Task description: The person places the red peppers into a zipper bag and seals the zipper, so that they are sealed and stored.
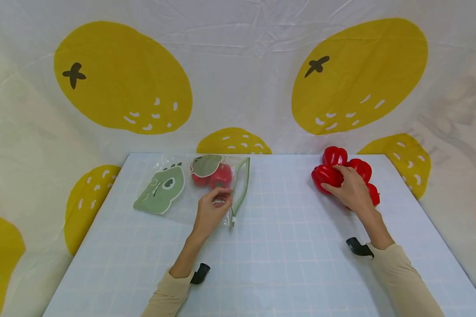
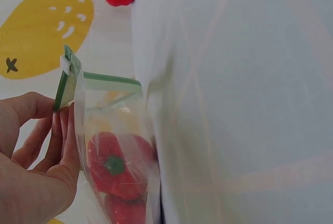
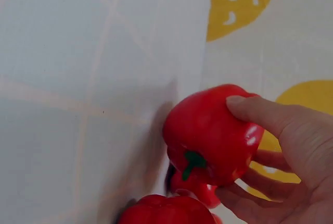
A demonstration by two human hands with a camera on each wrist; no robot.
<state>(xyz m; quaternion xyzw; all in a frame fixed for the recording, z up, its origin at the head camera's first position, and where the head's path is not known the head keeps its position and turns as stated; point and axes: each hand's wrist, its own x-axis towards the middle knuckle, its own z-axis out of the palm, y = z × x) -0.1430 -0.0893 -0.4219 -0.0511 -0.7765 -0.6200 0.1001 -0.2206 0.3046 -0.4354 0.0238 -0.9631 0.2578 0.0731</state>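
A clear zip bag [image 1: 186,207] with green cartoon prints and a green zip edge lies at the back left, its mouth facing right. Two red bell peppers [image 1: 221,176] show through its plastic. My left hand [image 1: 212,211] pinches the near side of the bag's mouth; the left wrist view shows the green edge [image 2: 61,91] between thumb and fingers, the mouth parted. On the right, my right hand [image 1: 353,189] grips a red bell pepper [image 3: 208,135], thumb on one side and fingers on the other. Its green stem [image 3: 192,164] shows in the right wrist view.
Beside the right hand are more red bell peppers: one behind [image 1: 335,155], one to the right [image 1: 361,169] and one partly hidden by the wrist [image 1: 373,193]. A pale checked cloth covers the table [image 1: 277,246]. Behind it hangs a curtain [image 1: 242,88] with yellow fruit prints.
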